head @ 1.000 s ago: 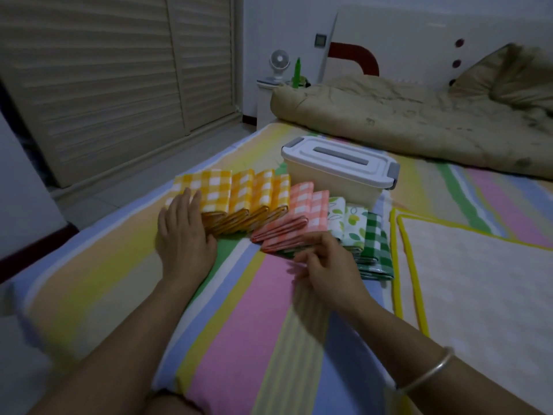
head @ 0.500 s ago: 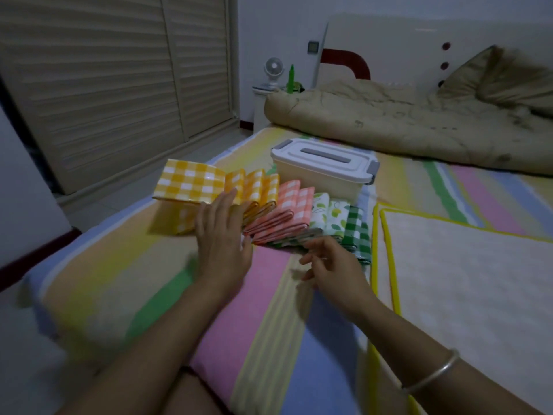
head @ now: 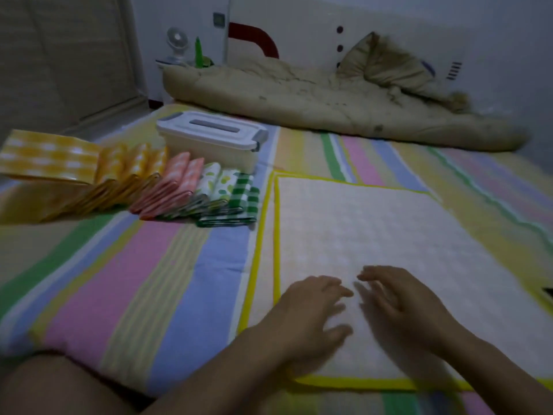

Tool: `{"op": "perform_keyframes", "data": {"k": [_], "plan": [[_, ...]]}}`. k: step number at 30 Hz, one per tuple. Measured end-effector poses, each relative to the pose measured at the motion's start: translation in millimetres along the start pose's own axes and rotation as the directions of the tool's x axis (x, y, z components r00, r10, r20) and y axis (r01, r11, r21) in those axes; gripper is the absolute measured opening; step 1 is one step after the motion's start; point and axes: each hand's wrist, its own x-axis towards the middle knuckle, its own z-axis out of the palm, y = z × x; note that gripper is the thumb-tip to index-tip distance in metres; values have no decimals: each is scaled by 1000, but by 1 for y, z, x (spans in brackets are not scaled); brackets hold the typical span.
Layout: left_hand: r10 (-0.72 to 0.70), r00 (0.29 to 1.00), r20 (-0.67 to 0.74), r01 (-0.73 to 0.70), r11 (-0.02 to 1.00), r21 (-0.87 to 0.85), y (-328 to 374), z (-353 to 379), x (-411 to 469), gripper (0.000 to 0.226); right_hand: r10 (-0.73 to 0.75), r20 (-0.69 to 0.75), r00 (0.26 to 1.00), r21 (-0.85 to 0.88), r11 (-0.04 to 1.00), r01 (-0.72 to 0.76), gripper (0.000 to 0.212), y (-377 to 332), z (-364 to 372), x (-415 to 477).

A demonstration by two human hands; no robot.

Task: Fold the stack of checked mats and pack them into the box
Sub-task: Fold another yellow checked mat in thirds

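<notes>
A fanned row of folded checked mats lies on the striped bed at the left: yellow ones (head: pixel 125 172), pink ones (head: pixel 176 184), leaf-printed ones (head: pixel 215 187) and green ones (head: pixel 245 199). One yellow checked mat (head: pixel 51 158) sticks out half unfolded at the far left. Behind the row stands the white plastic box (head: pixel 209 145) with its grey-handled lid closed. My left hand (head: pixel 311 313) and my right hand (head: pixel 398 304) lie side by side with spread fingers on a white pad with yellow trim (head: pixel 374 229), holding nothing.
A rumpled beige quilt (head: pixel 314 100) and pillow (head: pixel 389 67) fill the head of the bed. A small fan (head: pixel 178 43) and a green bottle (head: pixel 198 52) stand on a bedside stand. My knee (head: pixel 54 384) shows at the lower left.
Both hands left the row of mats and moved right onto the white pad. The yellow mat the left hand had lifted stays half unfolded. The view swung right.
</notes>
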Motion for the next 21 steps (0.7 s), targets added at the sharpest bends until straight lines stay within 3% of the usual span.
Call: {"op": "perform_keyframes", "data": {"k": [2,5,8,11,15,19,21], "plan": [[11,985,175,-27,996,89,13,6,2,82,47,95,994,-25,999,-45,60,19,-2,-22],[-16,932,363,-44,987,156,24,8,0,104,13,120,993,-13,1000,-12,74,35,0,-46],[-70,891,449,-61,961,271,23,7,-3,112,-57,310,949,-77,993,85,87,33,1,-58],[-123,868,481,-24,957,288,26,-4,-2,102,-131,305,943,-53,987,155,96,33,1,-60],[-168,849,501,88,980,180,23,-33,4,68,-233,216,948,16,972,235,98,36,10,-59],[-165,883,439,197,980,-28,2,-57,7,33,-252,72,965,85,966,246,71,38,13,-55],[-220,868,446,252,968,-12,-5,-69,7,30,-280,-55,958,75,956,284,62,38,8,-52]]}}
